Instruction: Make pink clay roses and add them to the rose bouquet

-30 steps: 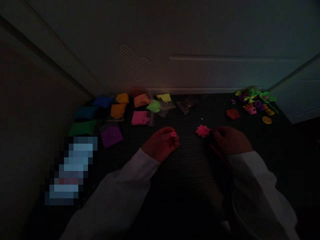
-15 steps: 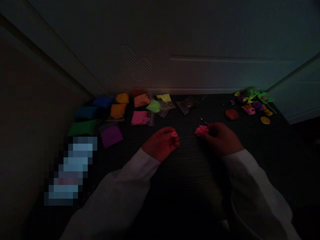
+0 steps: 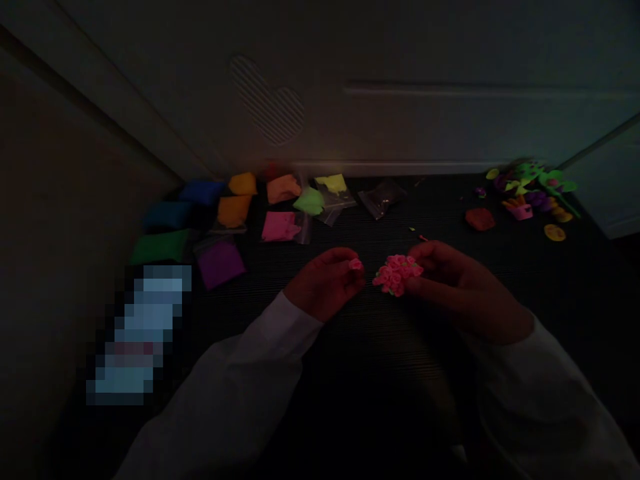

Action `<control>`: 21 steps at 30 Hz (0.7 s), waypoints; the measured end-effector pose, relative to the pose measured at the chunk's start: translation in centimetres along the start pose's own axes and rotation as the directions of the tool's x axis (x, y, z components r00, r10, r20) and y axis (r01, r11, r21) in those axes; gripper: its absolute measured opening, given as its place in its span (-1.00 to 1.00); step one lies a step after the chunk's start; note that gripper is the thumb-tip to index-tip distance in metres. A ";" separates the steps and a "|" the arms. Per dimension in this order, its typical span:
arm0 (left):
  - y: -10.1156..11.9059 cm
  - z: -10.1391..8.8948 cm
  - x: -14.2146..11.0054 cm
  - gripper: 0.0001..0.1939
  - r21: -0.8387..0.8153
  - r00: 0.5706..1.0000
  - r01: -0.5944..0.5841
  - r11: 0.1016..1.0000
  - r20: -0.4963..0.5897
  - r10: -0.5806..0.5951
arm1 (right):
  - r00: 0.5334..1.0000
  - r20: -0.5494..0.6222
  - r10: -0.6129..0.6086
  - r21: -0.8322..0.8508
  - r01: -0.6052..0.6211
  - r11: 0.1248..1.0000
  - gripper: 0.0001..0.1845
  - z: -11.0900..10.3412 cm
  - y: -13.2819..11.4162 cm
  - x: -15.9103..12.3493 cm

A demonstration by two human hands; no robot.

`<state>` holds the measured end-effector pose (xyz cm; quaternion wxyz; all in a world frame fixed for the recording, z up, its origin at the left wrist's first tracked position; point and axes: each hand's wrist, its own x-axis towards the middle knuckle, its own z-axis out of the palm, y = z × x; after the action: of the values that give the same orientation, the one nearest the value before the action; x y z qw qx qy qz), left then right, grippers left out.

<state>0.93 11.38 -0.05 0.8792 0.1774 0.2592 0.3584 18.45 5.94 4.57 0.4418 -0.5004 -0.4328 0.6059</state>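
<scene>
Between the fingertips of my left hand (image 3: 327,283) is a small pink clay rose (image 3: 355,265). My right hand (image 3: 463,287) grips the side of a cluster of pink clay roses (image 3: 396,273) with bits of green among the blooms. The cluster is held just right of the single rose, with a narrow gap between the two. Beyond the right hand, a tiny green piece (image 3: 412,229) and a thin pink piece (image 3: 423,238) lie on the dark table.
Bags of coloured clay line the back left, among them a pink one (image 3: 281,227) and a purple one (image 3: 220,262). A blurred bright screen (image 3: 140,333) lies at left. Clay flowers (image 3: 537,187) and a red lump (image 3: 480,219) are at back right, before a pale panel (image 3: 425,127).
My right hand has brought the rose cluster up and toward me, turning its blooms into fuller view. My left hand has barely moved with its rose. The whole view has shifted slightly.
</scene>
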 end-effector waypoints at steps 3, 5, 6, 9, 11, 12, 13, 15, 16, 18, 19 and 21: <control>-0.2 0.2 -0.3 -0.90 0.014 0.998 0.003 1.000 0.059 -0.004 | 0.995 0.097 0.027 0.099 -0.037 0.994 -0.79 0.5 -0.1 -0.3; -0.3 0.4 -0.4 -0.91 0.029 0.994 0.012 0.999 0.108 -0.015 | 0.989 0.140 0.052 0.119 -0.069 0.991 -0.80 0.7 -0.1 -0.3; -0.3 0.5 -0.5 -0.92 0.036 0.991 0.015 0.999 0.130 -0.020 | 0.985 0.157 0.070 0.120 -0.090 0.989 -0.80 0.9 -0.1 -0.3; -0.4 0.6 -0.7 -0.94 0.044 0.982 0.013 0.999 0.189 -0.021 | 0.979 0.171 0.114 0.120 -0.135 0.984 -0.80 1.1 -0.2 -0.3; -0.4 0.6 -0.7 -0.94 0.036 0.974 0.006 0.999 0.225 -0.014 | 0.978 0.168 0.122 0.117 -0.143 0.983 -0.80 1.1 -0.2 -0.2; -0.4 0.6 -0.7 -0.94 0.034 0.971 0.004 0.999 0.238 -0.012 | 0.979 0.167 0.120 0.115 -0.140 0.983 -0.80 1.1 -0.1 -0.2; -0.5 0.6 -0.7 -0.93 0.034 0.969 0.004 0.999 0.246 -0.012 | 0.979 0.168 0.118 0.113 -0.138 0.984 -0.80 1.1 -0.1 -0.2; -0.5 0.5 -0.7 -0.92 0.040 0.971 0.011 0.999 0.236 -0.020 | 0.978 0.174 0.111 0.117 -0.133 0.984 -0.80 1.1 -0.1 -0.2; -0.5 0.5 -0.7 -0.91 0.046 0.975 0.016 0.999 0.221 -0.026 | 0.979 0.176 0.107 0.123 -0.130 0.984 -0.80 1.1 -0.1 -0.2; -0.6 0.4 -0.7 -0.91 0.057 0.982 0.025 0.998 0.187 -0.035 | 0.979 0.176 0.103 0.135 -0.128 0.983 -0.80 1.2 0.0 -0.2; -0.6 0.4 -0.7 -0.91 0.065 0.984 0.027 0.997 0.176 -0.038 | 0.979 0.176 0.105 0.139 -0.131 0.982 -0.80 1.2 0.0 -0.2; -0.7 0.4 -0.8 -0.91 0.078 0.985 0.028 0.997 0.167 -0.041 | 0.979 0.173 0.110 0.143 -0.135 0.980 -0.80 1.3 0.0 -0.2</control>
<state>1.08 10.33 0.20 0.8966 0.2357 0.2006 0.3168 17.24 5.60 4.76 0.4035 -0.4389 -0.3880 0.7029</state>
